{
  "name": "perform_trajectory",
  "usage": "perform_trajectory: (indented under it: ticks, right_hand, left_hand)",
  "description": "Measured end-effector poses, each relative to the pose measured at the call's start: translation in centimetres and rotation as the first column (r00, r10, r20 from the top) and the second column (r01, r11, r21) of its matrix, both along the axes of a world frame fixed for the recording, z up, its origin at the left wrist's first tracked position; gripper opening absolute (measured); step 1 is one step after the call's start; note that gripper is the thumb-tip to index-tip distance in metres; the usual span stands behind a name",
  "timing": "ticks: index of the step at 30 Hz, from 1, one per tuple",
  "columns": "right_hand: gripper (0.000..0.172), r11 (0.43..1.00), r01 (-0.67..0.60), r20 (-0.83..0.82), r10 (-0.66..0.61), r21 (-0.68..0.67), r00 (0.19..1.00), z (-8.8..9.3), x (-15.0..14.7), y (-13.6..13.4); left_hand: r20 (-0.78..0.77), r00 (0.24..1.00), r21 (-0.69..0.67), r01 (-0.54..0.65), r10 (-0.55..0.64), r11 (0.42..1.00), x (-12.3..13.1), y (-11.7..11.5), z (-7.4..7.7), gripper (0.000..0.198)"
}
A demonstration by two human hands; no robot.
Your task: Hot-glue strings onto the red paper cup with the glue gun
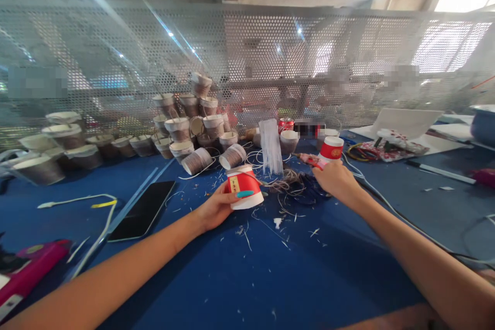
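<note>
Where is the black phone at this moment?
In the head view, the black phone lies on the blue table, left of the red cup that the left hand holds.

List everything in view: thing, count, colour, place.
red cups: 2, red and white, one in the left hand, one beyond the right hand
red-handled tool: 1, in the right hand
wrapped cups: many, grey-brown with white rims, left and centre
stick bundle: 1, translucent white, beyond the held cup
cola can: 1, red, behind the bundle
twine tangle: 1, brownish, between the hands
phone: 1, black, left
magenta objects: 2, lower left and right edge
bowl: 1, bluish, right edge
scraps: many, whitish, on the table
table: 1, blue, underneath
perforated screen: 1, grey, behind
left hand: 1, teal thumbnail, centre
right hand: 1, right of centre
</note>
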State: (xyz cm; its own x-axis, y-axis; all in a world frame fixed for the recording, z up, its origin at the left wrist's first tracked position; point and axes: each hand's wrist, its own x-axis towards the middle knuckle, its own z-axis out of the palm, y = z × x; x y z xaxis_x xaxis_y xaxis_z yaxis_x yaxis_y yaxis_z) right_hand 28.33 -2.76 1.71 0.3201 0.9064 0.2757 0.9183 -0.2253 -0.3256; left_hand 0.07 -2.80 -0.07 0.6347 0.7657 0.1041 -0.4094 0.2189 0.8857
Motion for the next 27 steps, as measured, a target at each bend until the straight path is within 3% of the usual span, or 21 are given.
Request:
perform_trajectory:
  ticks: [3, 6, 8, 10, 11, 13, 14, 16, 18, 22, 27]
  right_hand:
    - [0.023, 0.992, 0.113, 0.01, -0.112, -0.056, 0.994, -0.2, 0.5, 0.1]
    - [0.037, 0.979, 0.181, 0.044, -0.186, 0.088, 0.982, -0.1, -0.3, -0.3]
    - [0.041, 0.959, 0.083, 0.032, -0.095, 0.272, 0.995, 0.3, -1.3, -0.8]
    - [0.032, 0.895, -0.152, -0.043, 0.187, 0.419, 0.981, 0.6, -2.6, -1.5]
    - [0.026, 0.833, -0.279, -0.11, 0.372, 0.477, 0.922, 0.7, -3.3, -2.0]
    - [0.022, 0.671, -0.484, -0.247, 0.694, 0.561, 0.676, 0.8, -4.7, -3.2]
    - [0.021, 0.592, -0.542, -0.286, 0.788, 0.597, 0.546, 0.8, -5.4, -3.9]
    - [0.021, 0.479, -0.63, -0.346, 0.878, 0.611, 0.331, 0.6, -6.4, -5.0]
    - [0.02, 0.423, -0.71, -0.376, 0.896, 0.563, 0.236, 0.4, -7.1, -5.7]
    - [0.017, 0.408, -0.782, -0.402, 0.888, 0.472, 0.221, 0.3, -7.2, -5.9]
    - [0.014, 0.472, -0.721, -0.538, 0.827, 0.507, 0.164, 0.1, -7.2, -5.3]
  left_hand:
    - [-0.007, 1.0, 0.006, -0.004, 0.004, 1.0, 0.1, -0.1, 0.0, 0.059]
    - [-0.02, 1.0, 0.007, -0.024, 0.024, 1.0, 0.1, -0.1, -0.3, 0.061]
    - [-0.035, 0.998, -0.005, -0.049, 0.049, 0.999, 0.0, 0.0, -0.6, 0.06]
    - [-0.048, 0.995, -0.024, -0.084, 0.082, 0.996, 0.0, 0.1, -0.9, 0.058]
    - [-0.051, 0.994, -0.032, -0.101, 0.1, 0.994, 0.0, 0.1, -1.0, 0.059]
    - [-0.052, 0.992, -0.043, -0.118, 0.115, 0.992, 0.0, 0.2, -1.1, 0.062]
    - [-0.052, 0.993, -0.045, -0.113, 0.11, 0.993, 0.0, 0.3, -1.1, 0.065]
    - [-0.055, 0.994, -0.039, -0.094, 0.092, 0.995, 0.1, 0.3, -1.1, 0.069]
    - [-0.048, 0.996, -0.014, -0.077, 0.076, 0.997, 0.1, 0.3, -1.1, 0.071]
    - [-0.023, 0.999, 0.057, -0.043, 0.044, 0.997, 0.2, 0.3, -1.1, 0.067]
    - [-0.037, 0.999, 0.065, -0.013, 0.015, 0.998, -0.1, 0.2, -1.1, 0.061]
